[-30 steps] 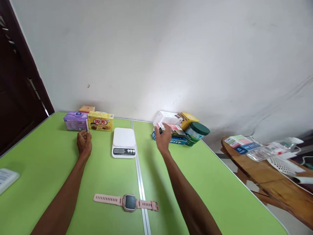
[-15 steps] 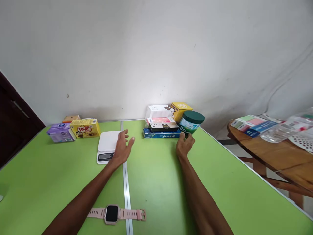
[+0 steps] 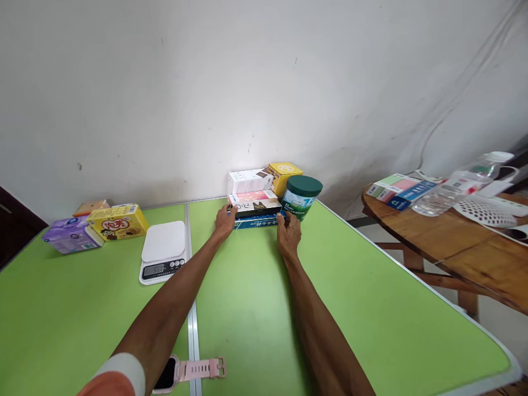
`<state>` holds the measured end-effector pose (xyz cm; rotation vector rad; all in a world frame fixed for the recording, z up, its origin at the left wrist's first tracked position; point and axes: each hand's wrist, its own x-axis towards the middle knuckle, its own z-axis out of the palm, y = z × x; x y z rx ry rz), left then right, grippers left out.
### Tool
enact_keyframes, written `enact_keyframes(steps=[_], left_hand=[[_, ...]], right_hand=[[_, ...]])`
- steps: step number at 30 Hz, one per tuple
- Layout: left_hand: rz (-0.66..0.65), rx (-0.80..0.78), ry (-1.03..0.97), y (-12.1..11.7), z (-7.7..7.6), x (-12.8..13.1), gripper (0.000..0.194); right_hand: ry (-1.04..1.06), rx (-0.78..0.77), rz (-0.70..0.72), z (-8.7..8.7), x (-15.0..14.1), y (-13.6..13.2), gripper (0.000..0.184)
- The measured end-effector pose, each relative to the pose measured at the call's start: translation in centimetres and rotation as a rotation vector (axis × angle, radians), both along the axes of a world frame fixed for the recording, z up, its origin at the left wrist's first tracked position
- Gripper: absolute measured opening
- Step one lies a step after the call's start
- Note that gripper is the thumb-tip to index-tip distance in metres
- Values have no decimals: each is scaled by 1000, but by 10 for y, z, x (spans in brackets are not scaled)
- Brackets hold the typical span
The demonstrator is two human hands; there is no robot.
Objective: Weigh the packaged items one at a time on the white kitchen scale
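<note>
Currently, the left hand [image 3: 225, 223] and right hand [image 3: 289, 234] are curled at opposite ends of the blue box [image 3: 254, 223], frame centre; whether either grips cannot be told. Stacking appears done, with the black box [image 3: 258, 208] on top; the watch [image 3: 187, 371], bottom left of centre, is left apart.

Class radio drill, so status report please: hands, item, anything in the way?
Left hand at left end of blue box, right hand at its right; grip unclear. Black-and-white box on top. Green tub near right hand, possibly in the way.
</note>
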<state>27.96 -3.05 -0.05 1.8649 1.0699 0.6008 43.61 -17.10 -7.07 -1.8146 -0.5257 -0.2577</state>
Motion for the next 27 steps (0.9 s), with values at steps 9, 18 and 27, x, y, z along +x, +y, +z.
enact_keyframes(steps=[9,18,27], left_hand=[[-5,50,34,-12,-6,-45,49],[-33,200,26,-39,7,-59,45],[24,271,-156,-56,34,-75,62]], right_hand=[[26,25,-10,12,-36,-22,63],[-57,58,163,20,-54,-17,68],[-167,142,90,42,-90,-18,67]])
